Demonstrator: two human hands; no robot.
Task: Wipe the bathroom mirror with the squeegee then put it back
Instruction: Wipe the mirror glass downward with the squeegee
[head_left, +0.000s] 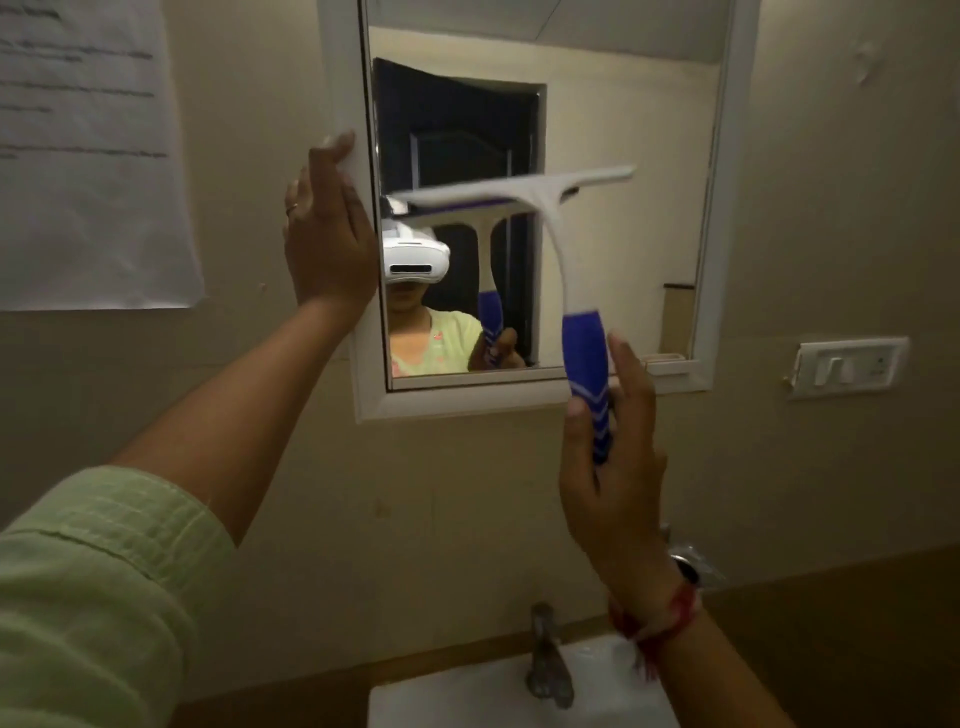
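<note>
Far left, on the wall: a sheet of paper (88, 156) with printed lines, text too blurred to read.

Left hand (327, 228): raised, arm in a light green sleeve (93, 587), fingers together and extended, palm laid against the left side of the mirror frame (343, 78). Fingertips wrap over the frame edge; hand flat and spread, holding no object. A ring shows on one finger.

Mirror (623, 182): white-framed, mounted on a beige wall. Glass reflects a dark doorway, a person in a pale green top wearing a white headset, and the squeegee's own reflection.

Squeegee (556, 249): white head and neck, blue handle with white chevron stripes. Blade runs roughly horizontal, tilted slightly up to the right, across the middle of the glass. Cannot tell whether the blade edge touches the glass.

Right hand (613, 467): closed around the lower blue handle, thumb on the left side, fingers behind on the right. Red thread and a band at the wrist.

Right of mirror: a white switch plate (847, 366) on the wall.

Bottom centre, near: metal tap (545, 660) over a white basin (441, 701).
</note>
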